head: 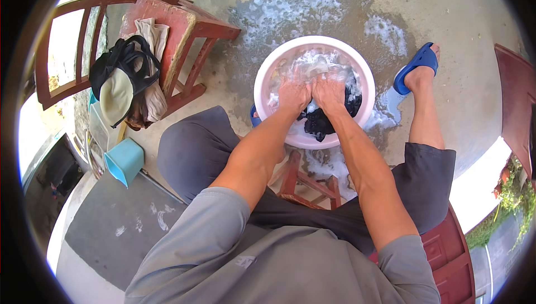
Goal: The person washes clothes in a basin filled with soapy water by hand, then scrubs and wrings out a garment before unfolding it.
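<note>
A round pale pink basin (367, 94) stands before me on the wet floor, with soapy water and washing inside. My left hand (295, 94) and my right hand (329, 92) are side by side in it, thumbs close together. Both have their fingers curled on a pale wet cloth (315, 68), blurred and partly covered by suds, so its shape is unclear. Dark wet fabric (319, 124) lies below my hands and along the basin's right side. White foam (322, 56) gathers towards the far wall of the basin.
A red wooden stool (312, 186) stands just below the basin. At left, a black bra with pale cups (117, 96) and beige cloth (154, 40) hang over a worn red wooden chair (180, 23). A light-blue plastic container (124, 161) is nearby. Suds (289, 15) wet the concrete. My foot wears a blue slipper (414, 69).
</note>
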A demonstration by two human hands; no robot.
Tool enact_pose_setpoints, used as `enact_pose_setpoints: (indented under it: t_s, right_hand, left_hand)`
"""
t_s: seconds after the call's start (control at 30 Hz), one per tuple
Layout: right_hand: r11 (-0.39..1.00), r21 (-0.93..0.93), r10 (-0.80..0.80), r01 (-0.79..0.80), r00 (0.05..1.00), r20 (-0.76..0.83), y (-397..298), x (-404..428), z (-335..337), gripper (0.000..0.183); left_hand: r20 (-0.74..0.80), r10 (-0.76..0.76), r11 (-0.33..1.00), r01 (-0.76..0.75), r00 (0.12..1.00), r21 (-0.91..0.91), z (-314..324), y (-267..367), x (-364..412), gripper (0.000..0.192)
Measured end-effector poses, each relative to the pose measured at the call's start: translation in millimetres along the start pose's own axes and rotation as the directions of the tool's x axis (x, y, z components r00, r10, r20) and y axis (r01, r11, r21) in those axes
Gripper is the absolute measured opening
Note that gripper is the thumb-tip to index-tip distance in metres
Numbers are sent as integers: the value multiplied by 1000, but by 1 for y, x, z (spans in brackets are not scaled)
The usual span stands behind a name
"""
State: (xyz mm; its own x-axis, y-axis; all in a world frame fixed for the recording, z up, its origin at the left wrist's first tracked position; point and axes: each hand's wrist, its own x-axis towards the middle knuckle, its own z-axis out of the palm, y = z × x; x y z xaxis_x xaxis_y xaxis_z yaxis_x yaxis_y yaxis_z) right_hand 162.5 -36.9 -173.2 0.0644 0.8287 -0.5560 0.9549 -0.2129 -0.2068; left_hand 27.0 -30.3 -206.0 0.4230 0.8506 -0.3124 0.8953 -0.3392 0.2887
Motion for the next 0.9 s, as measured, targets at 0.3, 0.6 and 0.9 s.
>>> enact_pose_setpoints:
  t_s: [0.3,0.6,0.9]
  right_hand:
    - [883,463,130,82,903,-409,21,-16,-26,26]
    - [199,940,225,278,920,-320,-53,-127,-77,24]
    - [818,522,220,241,709,-670,-61,-174,-149,43]
  left_hand:
    - [76,46,995,-40,996,-87,-20,20,-13,47]
    - [628,-244,-541,433,739,-721,-79,43,-2,61]
    - [468,15,-651,364,884,-666,-168,105,-61,49]
